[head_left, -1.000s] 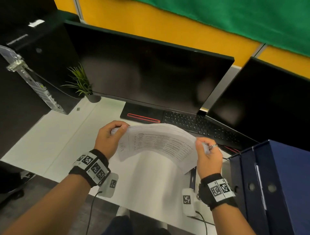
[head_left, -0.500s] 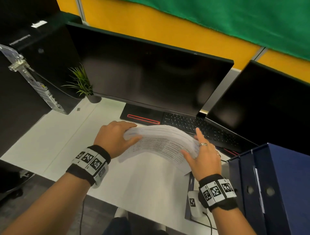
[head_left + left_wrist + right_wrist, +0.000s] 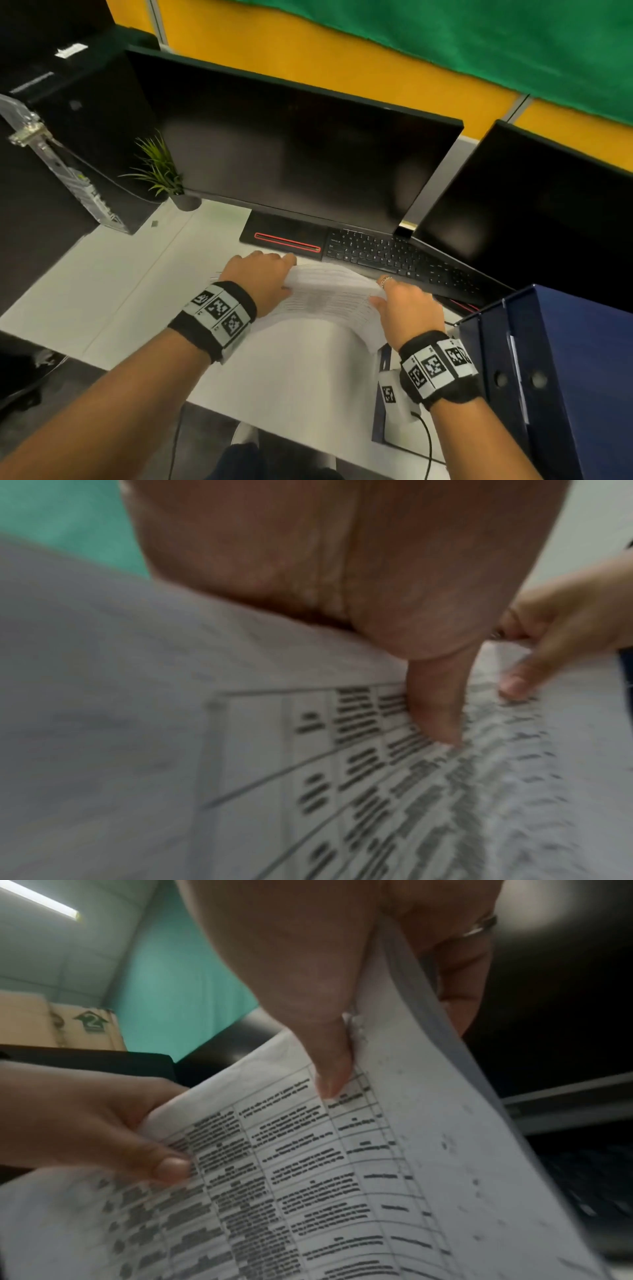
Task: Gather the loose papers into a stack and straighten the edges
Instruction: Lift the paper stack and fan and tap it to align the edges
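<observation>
A stack of white printed papers (image 3: 329,301) with tables of text arches over the white desk (image 3: 130,301), just in front of the keyboard. My left hand (image 3: 260,281) grips the stack's left end, thumb on the printed top sheet (image 3: 359,750) and fingers wrapped behind. My right hand (image 3: 404,308) pinches the right end, thumb on top (image 3: 329,1074) and ringed fingers behind the sheets (image 3: 394,1164). The stack's far edge and underside are hidden.
A black keyboard (image 3: 394,257) and a monitor (image 3: 294,150) stand right behind the papers, with a second monitor (image 3: 534,212) to the right. Blue binders (image 3: 565,377) stand at the right. A small potted plant (image 3: 161,178) and a black computer case (image 3: 68,137) are at the left.
The papers have swung from a raised, tilted hold down towards the desk and away towards the keyboard. Both hands moved forward with them, and the right hand regripped the right edge.
</observation>
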The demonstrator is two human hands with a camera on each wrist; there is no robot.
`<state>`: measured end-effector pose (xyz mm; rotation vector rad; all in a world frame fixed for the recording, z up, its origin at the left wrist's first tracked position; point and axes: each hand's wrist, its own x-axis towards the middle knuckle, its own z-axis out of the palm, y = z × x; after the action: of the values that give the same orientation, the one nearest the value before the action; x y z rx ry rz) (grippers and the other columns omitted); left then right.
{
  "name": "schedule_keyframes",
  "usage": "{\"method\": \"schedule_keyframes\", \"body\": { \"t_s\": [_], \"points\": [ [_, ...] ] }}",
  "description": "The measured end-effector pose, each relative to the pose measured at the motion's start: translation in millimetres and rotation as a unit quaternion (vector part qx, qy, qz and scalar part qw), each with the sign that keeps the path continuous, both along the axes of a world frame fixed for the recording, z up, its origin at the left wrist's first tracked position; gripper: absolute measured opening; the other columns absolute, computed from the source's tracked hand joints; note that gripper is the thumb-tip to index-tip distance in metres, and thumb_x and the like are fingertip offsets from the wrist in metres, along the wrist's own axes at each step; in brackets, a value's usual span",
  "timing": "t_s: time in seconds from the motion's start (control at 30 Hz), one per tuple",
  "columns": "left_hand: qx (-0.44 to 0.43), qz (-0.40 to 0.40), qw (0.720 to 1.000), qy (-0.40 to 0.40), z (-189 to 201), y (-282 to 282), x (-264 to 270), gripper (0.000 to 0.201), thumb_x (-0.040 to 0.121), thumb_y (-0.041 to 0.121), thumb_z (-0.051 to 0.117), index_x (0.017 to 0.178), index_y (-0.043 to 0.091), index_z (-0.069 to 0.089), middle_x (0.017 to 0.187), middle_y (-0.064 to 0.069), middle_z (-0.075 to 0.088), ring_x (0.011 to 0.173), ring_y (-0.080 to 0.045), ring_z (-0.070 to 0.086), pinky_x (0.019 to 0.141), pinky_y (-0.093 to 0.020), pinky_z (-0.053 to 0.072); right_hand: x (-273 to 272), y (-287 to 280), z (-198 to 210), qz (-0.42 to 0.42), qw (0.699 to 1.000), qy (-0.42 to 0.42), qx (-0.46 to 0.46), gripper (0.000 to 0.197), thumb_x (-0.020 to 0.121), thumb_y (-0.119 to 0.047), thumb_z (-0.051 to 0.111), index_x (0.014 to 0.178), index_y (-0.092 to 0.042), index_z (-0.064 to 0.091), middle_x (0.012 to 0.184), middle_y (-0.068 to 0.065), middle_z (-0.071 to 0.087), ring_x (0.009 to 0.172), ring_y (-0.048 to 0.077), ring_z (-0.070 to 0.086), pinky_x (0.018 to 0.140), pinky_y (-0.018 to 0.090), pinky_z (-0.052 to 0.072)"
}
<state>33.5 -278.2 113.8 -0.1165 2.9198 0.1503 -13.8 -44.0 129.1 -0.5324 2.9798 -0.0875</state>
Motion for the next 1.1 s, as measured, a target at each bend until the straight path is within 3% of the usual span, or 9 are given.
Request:
{"method": "schedule_keyframes", "body": {
  "t_s": [0.13,0.27,0.33,0.4,0.53,0.7,0.83,0.93,1.1],
  "points": [
    [0.028,-0.022,0.998,0.056,9.8,25.2,-11.3,0.028,0.098,0.046,0.048,0.120,0.029,0.049,0.104,-0.002,0.068,0.094,-0.030,0.065,0.075,-0.038,0.051,0.5,-4.0,33.3,0.017,0.993,0.113,-0.027,0.023,0.095,-0.039,0.055,0.109,-0.023,0.062,0.095,-0.001,0.066,0.089,0.024,0.064,0.064,0.030,0.041],
    [0.233,0.091,0.956,0.153,19.1,6.1,-9.9,0.012,0.090,0.037,0.065,0.090,0.028,0.058,0.074,0.006,0.063,0.075,-0.025,0.063,0.066,-0.033,0.047,-6.7,7.5,38.1,-0.104,0.901,0.260,-0.331,0.075,0.077,-0.028,0.076,0.141,-0.023,0.037,0.142,0.004,0.037,0.128,0.024,0.041,0.105,0.026,0.037],
    [0.430,0.145,0.878,0.150,17.3,-11.2,-7.4,0.009,0.088,0.027,0.073,0.094,0.022,0.068,0.080,0.002,0.070,0.076,-0.020,0.068,0.072,-0.035,0.054,-15.0,12.5,25.8,-0.196,0.860,0.164,-0.441,0.107,0.068,-0.027,0.086,0.151,-0.022,0.018,0.154,0.004,0.024,0.140,0.019,0.028,0.115,0.024,0.024],
    [0.573,0.160,0.795,0.118,16.4,-19.3,-5.1,0.021,0.088,0.020,0.072,0.109,0.017,0.070,0.100,-0.005,0.076,0.093,-0.024,0.074,0.084,-0.047,0.059,-20.3,10.7,9.4,-0.209,0.799,-0.029,-0.563,0.115,0.065,-0.022,0.088,0.152,-0.026,0.013,0.153,0.003,0.033,0.139,0.018,0.036,0.115,0.041,0.032],
    [0.604,0.177,0.767,0.127,7.8,-11.1,-7.8,0.026,0.088,0.016,0.072,0.113,0.017,0.070,0.107,0.001,0.077,0.099,-0.018,0.074,0.087,-0.049,0.059,-22.0,-1.4,5.1,-0.155,0.639,-0.237,-0.715,0.058,0.077,-0.007,0.075,0.132,-0.011,0.055,0.122,0.009,0.068,0.110,0.027,0.067,0.094,0.053,0.052],
    [0.583,0.224,0.743,0.243,-20.1,7.9,1.8,0.028,0.086,0.010,0.074,0.114,0.013,0.068,0.103,0.011,0.072,0.093,0.006,0.069,0.082,-0.020,0.057,-6.5,-2.1,3.2,-0.104,0.706,-0.120,-0.690,0.030,0.083,0.002,0.070,0.099,-0.024,0.069,0.092,-0.020,0.075,0.087,0.000,0.071,0.065,0.013,0.055],
    [0.546,0.217,0.792,0.166,-51.7,8.6,19.3,0.056,0.079,0.042,0.078,0.129,0.026,0.058,0.121,0.009,0.069,0.114,-0.007,0.065,0.098,-0.040,0.055,13.0,-5.7,-34.8,-0.159,0.728,-0.163,-0.647,0.034,0.076,-0.002,0.078,0.096,-0.028,0.067,0.090,-0.018,0.075,0.089,0.007,0.071,0.069,0.024,0.060],
    [0.611,0.204,0.745,0.171,-42.2,2.7,21.2,0.093,0.062,0.057,0.085,0.139,0.021,0.049,0.129,0.001,0.067,0.120,-0.017,0.063,0.097,-0.042,0.055,7.9,-7.1,-32.9,-0.156,0.726,-0.145,-0.654,0.041,0.070,0.001,0.081,0.106,-0.014,0.068,0.093,-0.011,0.076,0.087,0.007,0.073,0.072,0.028,0.061],
    [0.688,0.153,0.683,0.191,-8.1,-1.6,16.3,0.111,0.051,0.064,0.087,0.141,0.017,0.041,0.130,-0.006,0.063,0.122,-0.023,0.060,0.093,-0.034,0.054,-3.9,-9.6,-20.3,-0.126,0.725,-0.126,-0.666,0.056,0.065,-0.002,0.085,0.117,-0.010,0.065,0.104,0.001,0.075,0.095,0.013,0.072,0.076,0.030,0.060]
  ]
}}
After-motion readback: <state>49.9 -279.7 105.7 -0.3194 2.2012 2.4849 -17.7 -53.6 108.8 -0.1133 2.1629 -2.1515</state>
